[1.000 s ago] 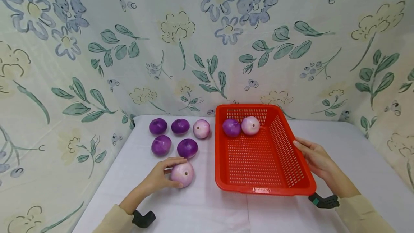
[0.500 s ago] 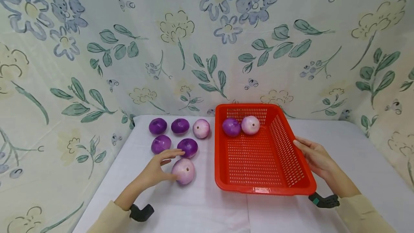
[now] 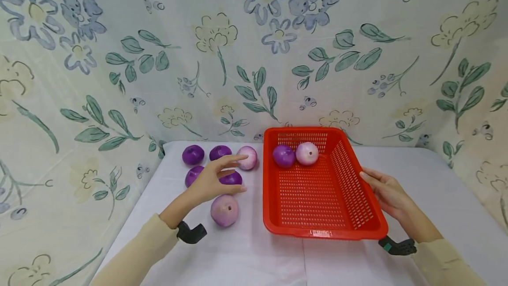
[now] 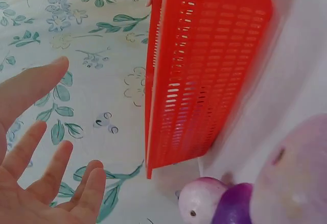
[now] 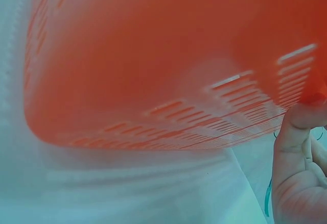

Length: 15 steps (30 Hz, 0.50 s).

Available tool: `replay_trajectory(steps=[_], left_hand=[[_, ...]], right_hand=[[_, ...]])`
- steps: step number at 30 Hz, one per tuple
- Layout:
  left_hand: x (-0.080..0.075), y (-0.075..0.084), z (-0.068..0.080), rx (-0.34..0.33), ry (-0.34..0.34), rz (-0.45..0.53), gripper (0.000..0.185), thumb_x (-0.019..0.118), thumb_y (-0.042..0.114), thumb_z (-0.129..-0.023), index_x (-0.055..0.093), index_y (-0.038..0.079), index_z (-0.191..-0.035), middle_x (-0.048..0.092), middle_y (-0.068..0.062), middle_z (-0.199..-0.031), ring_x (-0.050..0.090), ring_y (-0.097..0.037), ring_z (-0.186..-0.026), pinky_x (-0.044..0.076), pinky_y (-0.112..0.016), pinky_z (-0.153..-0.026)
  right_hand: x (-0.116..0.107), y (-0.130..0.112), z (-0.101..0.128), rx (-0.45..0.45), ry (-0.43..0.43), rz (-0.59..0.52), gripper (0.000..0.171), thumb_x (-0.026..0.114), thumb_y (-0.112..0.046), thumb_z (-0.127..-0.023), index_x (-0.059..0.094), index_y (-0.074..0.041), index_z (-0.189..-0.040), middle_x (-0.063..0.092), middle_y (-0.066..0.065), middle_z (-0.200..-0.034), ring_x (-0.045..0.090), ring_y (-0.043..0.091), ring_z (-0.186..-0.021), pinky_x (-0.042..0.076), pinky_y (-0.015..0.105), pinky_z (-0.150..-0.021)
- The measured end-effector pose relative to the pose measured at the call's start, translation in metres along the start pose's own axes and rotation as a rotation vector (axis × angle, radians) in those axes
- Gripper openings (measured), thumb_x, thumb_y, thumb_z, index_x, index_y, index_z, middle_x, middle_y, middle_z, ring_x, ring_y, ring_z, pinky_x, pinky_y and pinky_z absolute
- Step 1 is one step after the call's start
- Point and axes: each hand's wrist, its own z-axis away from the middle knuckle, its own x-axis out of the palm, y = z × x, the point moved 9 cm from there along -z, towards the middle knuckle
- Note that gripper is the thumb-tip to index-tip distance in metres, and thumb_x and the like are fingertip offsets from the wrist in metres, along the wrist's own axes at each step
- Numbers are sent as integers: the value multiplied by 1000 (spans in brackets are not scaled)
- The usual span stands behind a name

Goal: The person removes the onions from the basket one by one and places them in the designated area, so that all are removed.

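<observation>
Hovering with fingers spread and empty, the left hand [image 3: 213, 178] is held above the purple onions [image 3: 231, 178], while the red basket's [image 3: 369, 215] right rim is gripped by the right hand [image 3: 386, 193].

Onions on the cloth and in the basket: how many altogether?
8. Two in the red basket: purple, pale. Six on the cloth: back row; middle part-hidden by left hand; front.

Six onions [image 3: 224, 209] left of basket [image 3: 371, 216] holding two
</observation>
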Motion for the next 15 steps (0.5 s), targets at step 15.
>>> replay_trajectory(steps=[15], left_hand=[[31, 29, -81, -60, -19, 139, 69, 86, 21, -79, 57, 27, -142, 53, 3, -144, 52, -27, -131, 47, -43, -102]], right_hand=[[2, -3, 1, -22, -16, -16, 17, 59, -20, -102, 69, -33, -106, 72, -7, -103, 69, 13, -89, 59, 31, -77]])
